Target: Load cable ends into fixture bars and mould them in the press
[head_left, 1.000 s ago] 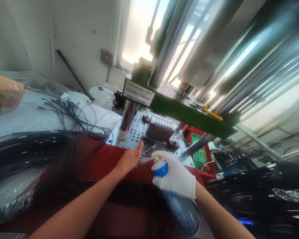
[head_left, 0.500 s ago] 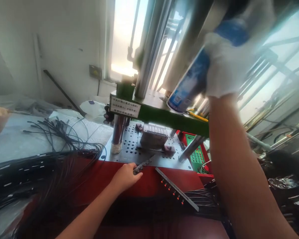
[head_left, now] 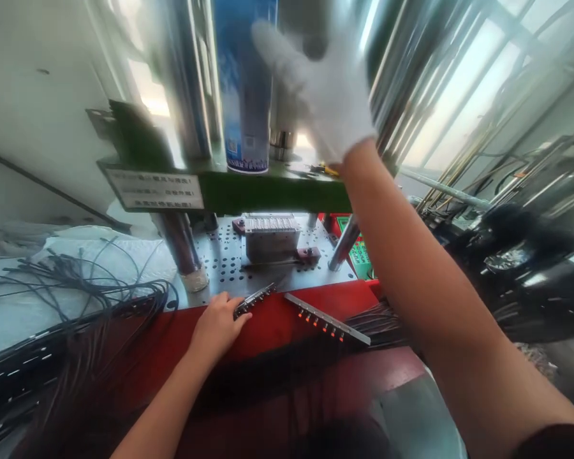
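Note:
My left hand [head_left: 220, 322], bare, is closed on one end of a narrow metal mould strip [head_left: 256, 299] with small pieces along its edge. The strip's far end reaches over the perforated metal plate. A blue spray can [head_left: 246, 95] stands upright on the green press platen [head_left: 277, 194], its top cut off by the frame. Beside the can, my right hand [head_left: 320, 89] in a white glove has its thumb stretched across the can's side; the fingers look apart, though blurred. A second metal strip [head_left: 328, 317] with orange-tipped pieces lies on the red surface.
A metal mould block [head_left: 272, 242] is fixed on the perforated plate [head_left: 220, 255], between steel posts. Black cables [head_left: 100, 280] lie at left on white wrapping. A yellow-handled tool [head_left: 328, 169] rests on the platen. A green control panel [head_left: 360, 255] sits behind my right arm.
My right hand has brought the tilted spray can down upright onto the platen, and its fingers have loosened. The view has turned right. My left hand keeps its strip.

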The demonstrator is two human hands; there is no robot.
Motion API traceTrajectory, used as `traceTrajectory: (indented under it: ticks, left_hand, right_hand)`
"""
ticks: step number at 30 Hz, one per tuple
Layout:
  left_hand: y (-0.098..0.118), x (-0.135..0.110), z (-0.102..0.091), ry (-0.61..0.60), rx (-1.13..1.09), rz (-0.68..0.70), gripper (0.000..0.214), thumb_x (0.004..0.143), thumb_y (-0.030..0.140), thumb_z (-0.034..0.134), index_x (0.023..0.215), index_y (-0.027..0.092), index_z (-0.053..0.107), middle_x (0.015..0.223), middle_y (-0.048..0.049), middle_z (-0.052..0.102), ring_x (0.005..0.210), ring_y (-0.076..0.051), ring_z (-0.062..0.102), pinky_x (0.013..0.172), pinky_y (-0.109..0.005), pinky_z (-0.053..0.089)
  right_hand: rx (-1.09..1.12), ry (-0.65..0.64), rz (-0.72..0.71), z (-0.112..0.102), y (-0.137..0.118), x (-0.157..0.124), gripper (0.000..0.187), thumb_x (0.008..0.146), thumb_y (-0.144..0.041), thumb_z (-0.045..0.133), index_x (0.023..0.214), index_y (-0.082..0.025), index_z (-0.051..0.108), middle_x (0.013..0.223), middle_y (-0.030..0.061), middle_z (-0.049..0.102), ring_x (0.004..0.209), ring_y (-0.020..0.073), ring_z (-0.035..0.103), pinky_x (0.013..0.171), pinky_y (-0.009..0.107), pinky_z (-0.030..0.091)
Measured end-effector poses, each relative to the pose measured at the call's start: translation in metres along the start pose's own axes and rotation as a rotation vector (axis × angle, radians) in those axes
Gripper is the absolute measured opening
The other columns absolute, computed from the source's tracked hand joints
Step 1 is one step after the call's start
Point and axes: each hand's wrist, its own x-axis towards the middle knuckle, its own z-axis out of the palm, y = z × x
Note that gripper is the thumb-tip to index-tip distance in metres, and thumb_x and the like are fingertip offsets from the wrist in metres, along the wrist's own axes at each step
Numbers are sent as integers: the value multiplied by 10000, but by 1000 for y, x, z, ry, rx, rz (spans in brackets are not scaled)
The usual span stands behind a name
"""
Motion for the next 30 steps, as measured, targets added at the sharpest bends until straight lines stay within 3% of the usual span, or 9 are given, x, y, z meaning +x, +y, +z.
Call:
traceTrajectory:
  ticks: [2, 4, 9, 13, 17, 22, 24, 27, 30]
  left_hand:
    - [-4, 3, 2, -6, -28, 3, 352, 841, 417, 538, 1063, 171, 655, 949, -91, 564, 962, -279, 547, 830, -364, 440]
    - [-6, 3, 2, -17, -62, 2, 406, 808, 499, 572, 1061, 192, 651, 947, -77, 571, 952, -279, 553, 827, -368, 446]
    - [17, -2, -12, 112, -66, 25, 463, 852, 556, 484, 1122, 195, 592, 1029, -79, 581, 1014, -280, 544, 857, -376, 439]
    - [61, 17, -16, -26, -66, 262, 319, 922, 390, 405, 1156, 238, 561, 1082, -49, 567, 900, -207, 593, 763, -309, 463]
    - [86, 54, -1, -238, 89, 433, 275, 866, 301, 481, 1105, 228, 595, 1017, -67, 559, 833, -231, 608, 721, -330, 462]
    - [81, 63, -8, -335, 30, 455, 201, 880, 346, 476, 984, 245, 616, 966, -32, 582, 769, -190, 608, 713, -300, 452]
    - [72, 53, -24, -352, -189, 345, 223, 890, 405, 476, 1022, 269, 594, 930, -3, 600, 752, -166, 589, 704, -280, 448]
    - [59, 40, -47, -354, -637, 42, 304, 841, 484, 556, 1046, 261, 579, 679, 31, 546, 530, -120, 477, 515, -237, 396]
    - [50, 42, -60, -209, -1011, -209, 334, 776, 499, 631, 922, 204, 578, 561, 57, 445, 403, -73, 339, 384, -193, 271]
  right_hand:
    - [-24, 13, 17, -28, 2, -47, 322, 889, -343, 571, 1150, -154, 560, 1139, 24, 588, 1128, 143, 525, 1002, 269, 432]
    - [-28, -207, 208, -51, 14, -106, 365, 875, -391, 564, 1171, -179, 584, 1063, 25, 635, 902, 148, 622, 832, 308, 531]
    - [-174, -659, 728, -89, 72, -259, 229, 810, -390, 622, 929, -199, 667, 805, 10, 670, 714, 148, 624, 687, 283, 516]
    - [-375, -839, 835, -101, 97, -332, 337, 757, -484, 650, 960, -216, 635, 864, 24, 641, 731, 173, 612, 670, 289, 463]
    - [-488, -902, 681, -101, 95, -353, 178, 843, -398, 577, 848, -221, 593, 889, 14, 577, 732, 160, 585, 653, 276, 395]
    - [-445, -855, 638, -98, 98, -350, 147, 898, -325, 511, 826, -200, 542, 867, 20, 561, 731, 161, 562, 667, 285, 372]
    - [-343, -789, 694, -97, 102, -342, 132, 891, -327, 525, 844, -204, 535, 854, 14, 582, 752, 164, 571, 682, 285, 388]
    - [-108, -709, 841, -89, 110, -316, 154, 881, -362, 531, 856, -211, 525, 731, -10, 610, 671, 152, 582, 634, 275, 415]
    - [169, -632, 993, -66, 121, -278, 162, 871, -359, 530, 857, -199, 508, 579, -37, 587, 521, 130, 569, 568, 261, 443]
